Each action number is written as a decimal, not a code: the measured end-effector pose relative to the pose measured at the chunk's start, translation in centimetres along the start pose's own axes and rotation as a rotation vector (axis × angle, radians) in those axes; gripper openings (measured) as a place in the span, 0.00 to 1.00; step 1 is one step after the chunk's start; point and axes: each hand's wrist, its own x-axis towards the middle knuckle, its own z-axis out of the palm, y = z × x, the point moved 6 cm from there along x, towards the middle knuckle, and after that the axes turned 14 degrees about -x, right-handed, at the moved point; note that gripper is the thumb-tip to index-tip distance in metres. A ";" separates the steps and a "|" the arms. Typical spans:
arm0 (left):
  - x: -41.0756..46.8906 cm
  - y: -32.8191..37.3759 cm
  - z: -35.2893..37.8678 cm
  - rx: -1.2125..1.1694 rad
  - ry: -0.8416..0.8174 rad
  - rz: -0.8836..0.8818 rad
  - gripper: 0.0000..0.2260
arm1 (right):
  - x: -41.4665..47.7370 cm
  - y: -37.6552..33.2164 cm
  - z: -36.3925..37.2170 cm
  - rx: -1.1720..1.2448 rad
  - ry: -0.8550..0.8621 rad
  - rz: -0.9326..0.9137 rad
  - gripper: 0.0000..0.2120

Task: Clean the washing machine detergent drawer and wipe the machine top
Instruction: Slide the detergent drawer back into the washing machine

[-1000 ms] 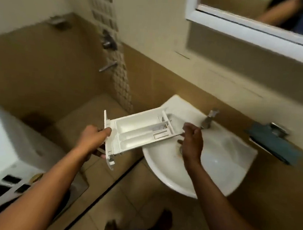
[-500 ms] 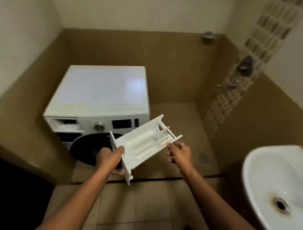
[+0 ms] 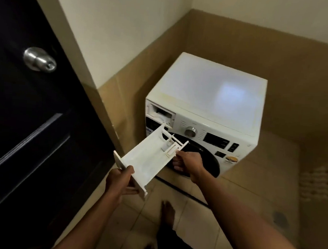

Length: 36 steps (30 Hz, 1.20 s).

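dark door (image 3: 21, 132), steel knob (image 3: 39, 59), cream walls (image 3: 112, 22), tiled floor (image 3: 190, 224).

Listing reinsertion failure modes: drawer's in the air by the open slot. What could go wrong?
1. The detergent drawer is tilted, its rear end below the open slot; it could catch on the slot's edge.
2. The right hand holds that rear end, so it may get pinched going in.
3. The left hand grips only the front panel; a slip could drop it near the bare foot.
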 end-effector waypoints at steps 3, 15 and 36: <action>2.2 0.8 0.3 -0.042 0.058 -0.004 0.14 | 3.6 -2.1 2.0 -0.022 -0.069 0.019 0.11; 7.9 3.3 3.0 -0.085 0.158 -0.078 0.11 | 11.6 -5.7 4.9 -0.045 -0.157 0.052 0.13; 19.3 6.8 3.6 0.055 -0.045 -0.192 0.19 | 16.7 -6.8 8.4 0.074 0.106 0.068 0.14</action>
